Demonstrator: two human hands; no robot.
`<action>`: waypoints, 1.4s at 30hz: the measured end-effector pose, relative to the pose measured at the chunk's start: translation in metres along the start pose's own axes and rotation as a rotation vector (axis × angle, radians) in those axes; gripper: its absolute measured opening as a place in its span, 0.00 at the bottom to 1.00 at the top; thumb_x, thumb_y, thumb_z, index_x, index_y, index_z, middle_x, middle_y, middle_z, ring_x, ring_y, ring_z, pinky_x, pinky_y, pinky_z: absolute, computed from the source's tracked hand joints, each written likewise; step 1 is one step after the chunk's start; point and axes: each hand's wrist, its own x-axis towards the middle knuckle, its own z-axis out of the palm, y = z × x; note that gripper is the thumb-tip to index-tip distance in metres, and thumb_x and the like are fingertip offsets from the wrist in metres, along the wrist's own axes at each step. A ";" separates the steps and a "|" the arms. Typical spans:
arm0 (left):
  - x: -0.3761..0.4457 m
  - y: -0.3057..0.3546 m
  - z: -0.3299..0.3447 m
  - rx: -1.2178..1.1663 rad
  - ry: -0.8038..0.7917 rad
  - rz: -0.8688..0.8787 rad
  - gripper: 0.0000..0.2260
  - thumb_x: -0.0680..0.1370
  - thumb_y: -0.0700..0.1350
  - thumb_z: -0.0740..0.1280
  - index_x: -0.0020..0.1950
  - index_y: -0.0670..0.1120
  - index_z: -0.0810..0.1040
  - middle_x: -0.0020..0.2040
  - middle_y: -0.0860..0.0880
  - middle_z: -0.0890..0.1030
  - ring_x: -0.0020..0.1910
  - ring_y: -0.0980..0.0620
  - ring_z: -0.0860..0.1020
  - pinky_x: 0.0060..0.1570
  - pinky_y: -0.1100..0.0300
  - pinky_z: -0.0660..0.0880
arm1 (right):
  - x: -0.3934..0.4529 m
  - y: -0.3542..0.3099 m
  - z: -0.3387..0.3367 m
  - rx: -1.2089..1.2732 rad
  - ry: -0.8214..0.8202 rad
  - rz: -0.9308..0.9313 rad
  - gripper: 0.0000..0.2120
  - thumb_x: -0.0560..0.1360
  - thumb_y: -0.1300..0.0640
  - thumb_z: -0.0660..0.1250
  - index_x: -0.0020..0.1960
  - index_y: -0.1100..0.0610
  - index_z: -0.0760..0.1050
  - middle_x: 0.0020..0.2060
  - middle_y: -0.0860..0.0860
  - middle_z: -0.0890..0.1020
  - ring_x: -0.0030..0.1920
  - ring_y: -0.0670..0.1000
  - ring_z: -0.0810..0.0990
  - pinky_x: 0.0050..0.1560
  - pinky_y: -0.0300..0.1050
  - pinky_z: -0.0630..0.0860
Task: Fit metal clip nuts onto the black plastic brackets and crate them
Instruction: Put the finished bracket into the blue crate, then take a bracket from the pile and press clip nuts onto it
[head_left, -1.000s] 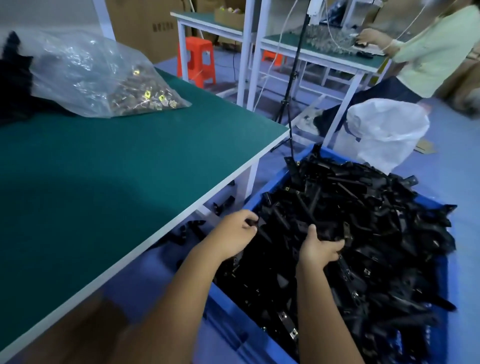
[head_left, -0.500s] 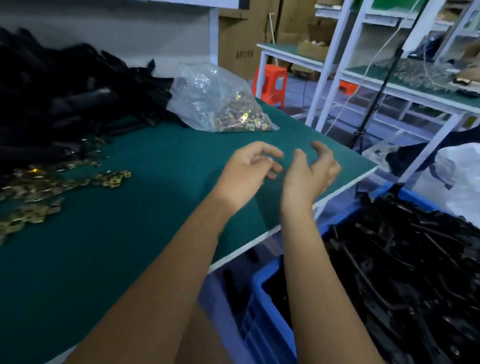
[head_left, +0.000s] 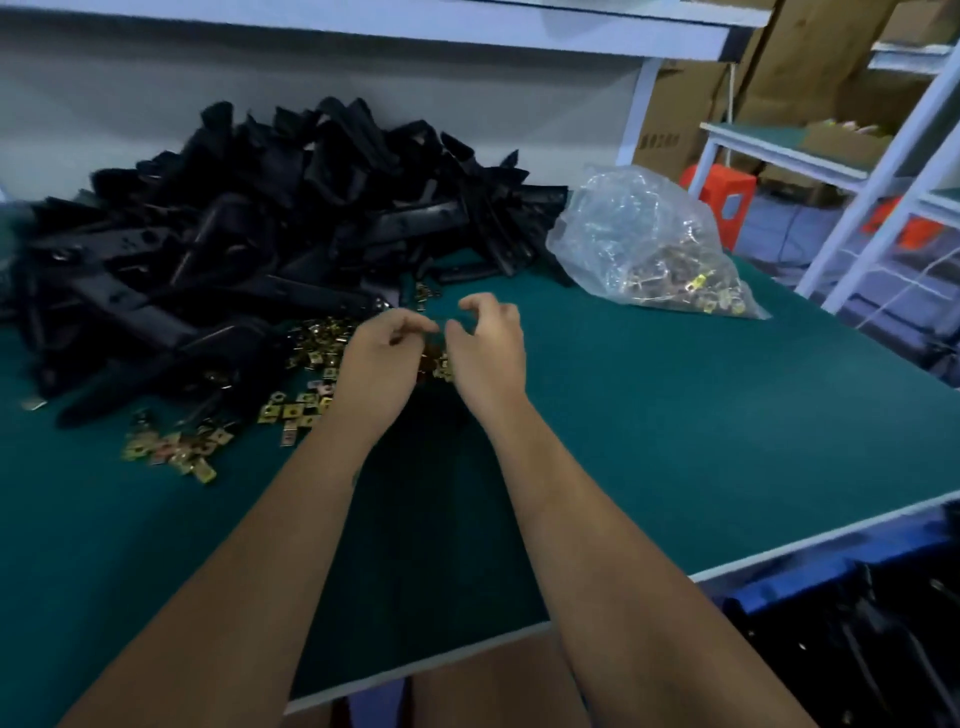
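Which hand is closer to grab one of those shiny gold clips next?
Probably the left hand. The loose clip nuts lie scattered on the green table right beside and under it. The right hand hovers further from most of them, with only a few clips showing near its thumb side.

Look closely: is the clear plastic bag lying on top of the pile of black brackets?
No, the bag lies on the green table beside the pile.

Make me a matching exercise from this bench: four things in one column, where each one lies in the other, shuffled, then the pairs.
1. bracket pile
2. loose clip nuts
3. plastic bag
4. blue crate

A. below the bench's right edge
B. scattered on the mat left of the hands
C. far right of the mat
D. heaped at the back left

1-D, 2-B, 3-C, 4-A
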 end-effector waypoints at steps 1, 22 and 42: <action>0.000 -0.005 -0.005 -0.009 0.046 -0.014 0.12 0.79 0.31 0.59 0.47 0.43 0.80 0.45 0.50 0.81 0.43 0.59 0.78 0.44 0.71 0.73 | 0.002 -0.005 0.011 -0.015 -0.025 -0.017 0.14 0.78 0.53 0.61 0.63 0.50 0.72 0.60 0.49 0.69 0.57 0.53 0.73 0.60 0.53 0.72; 0.023 -0.022 -0.014 -0.015 0.587 -0.155 0.07 0.78 0.39 0.62 0.53 0.49 0.74 0.58 0.53 0.64 0.42 0.61 0.72 0.38 0.68 0.66 | 0.046 -0.020 0.073 -0.503 -0.271 -0.437 0.23 0.79 0.50 0.59 0.73 0.50 0.66 0.65 0.51 0.74 0.66 0.56 0.62 0.64 0.47 0.57; 0.026 -0.018 -0.039 -0.642 0.524 -0.276 0.18 0.79 0.43 0.69 0.66 0.50 0.68 0.46 0.48 0.78 0.41 0.52 0.79 0.53 0.51 0.81 | -0.001 -0.027 0.050 0.234 -0.134 -0.351 0.17 0.75 0.68 0.66 0.61 0.54 0.73 0.56 0.47 0.68 0.53 0.34 0.70 0.59 0.24 0.65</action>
